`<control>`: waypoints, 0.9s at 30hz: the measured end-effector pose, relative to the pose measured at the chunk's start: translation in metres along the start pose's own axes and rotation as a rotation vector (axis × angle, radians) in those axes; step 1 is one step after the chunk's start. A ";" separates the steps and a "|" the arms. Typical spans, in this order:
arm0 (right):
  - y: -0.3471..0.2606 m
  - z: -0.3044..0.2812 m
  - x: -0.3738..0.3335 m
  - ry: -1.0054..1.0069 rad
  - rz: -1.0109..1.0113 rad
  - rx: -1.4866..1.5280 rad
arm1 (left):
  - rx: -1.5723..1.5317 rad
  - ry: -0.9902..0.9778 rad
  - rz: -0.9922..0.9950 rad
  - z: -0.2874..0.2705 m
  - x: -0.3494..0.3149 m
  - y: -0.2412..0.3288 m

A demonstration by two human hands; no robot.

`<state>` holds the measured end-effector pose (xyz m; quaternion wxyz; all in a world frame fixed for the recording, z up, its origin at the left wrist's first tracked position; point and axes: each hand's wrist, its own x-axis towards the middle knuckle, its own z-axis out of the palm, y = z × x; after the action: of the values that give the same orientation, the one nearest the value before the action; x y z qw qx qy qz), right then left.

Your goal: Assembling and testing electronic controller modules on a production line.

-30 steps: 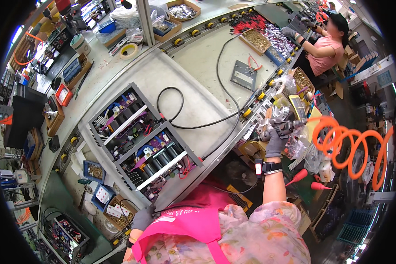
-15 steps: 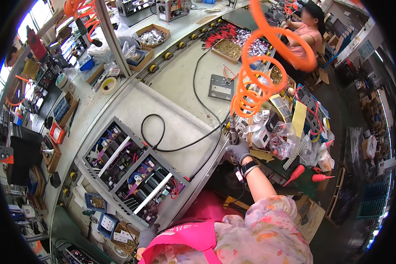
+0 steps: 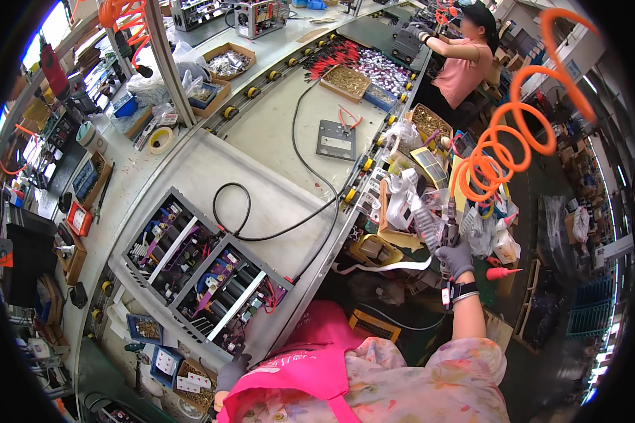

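My right hand [image 3: 456, 259], in a grey glove, is closed around an air screwdriver [image 3: 451, 229] that joins an orange coiled hose [image 3: 501, 151]. It is held out over the cluttered right side, away from the bench. Two open grey metal chassis [image 3: 208, 271] lie side by side on a pale board [image 3: 261, 190], with circuit boards, wires and silver crossbars inside. At their near lower corner is my gloved left hand [image 3: 233, 371]; its fingers are mostly hidden, and whether it touches the metal I cannot tell. A black cable [image 3: 282, 235] loops across the board from the chassis.
Pliers [image 3: 349, 118] lie by a dark flat plate [image 3: 336, 139] farther up the bench. Small-parts boxes [image 3: 166, 363] stand near my left hand. At right are heaped bags and parts, with a red squeeze bottle [image 3: 502, 273]. A co-worker [image 3: 466, 56] handles a dark case at the far right.
My right hand has swung right and nearer, carrying the screwdriver off the bench edge. The orange hose has moved right with it. My left hand stays by the chassis corner.
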<state>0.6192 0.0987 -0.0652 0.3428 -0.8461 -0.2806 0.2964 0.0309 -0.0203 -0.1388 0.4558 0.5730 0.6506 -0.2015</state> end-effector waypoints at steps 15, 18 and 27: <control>-0.034 0.184 -0.006 -0.052 -0.461 0.862 | -0.024 0.174 0.096 -0.012 -0.025 -0.005; -0.029 0.212 0.020 -0.076 -0.377 0.870 | -0.074 0.140 -0.094 0.007 -0.039 -0.018; 0.008 0.256 0.060 0.185 -0.523 0.406 | -0.113 0.039 -0.148 0.046 -0.023 -0.048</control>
<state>0.4833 0.2401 -0.2409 0.5925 -0.6835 -0.3909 0.1703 0.0015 -0.0819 -0.1549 0.4585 0.5006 0.7103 -0.1862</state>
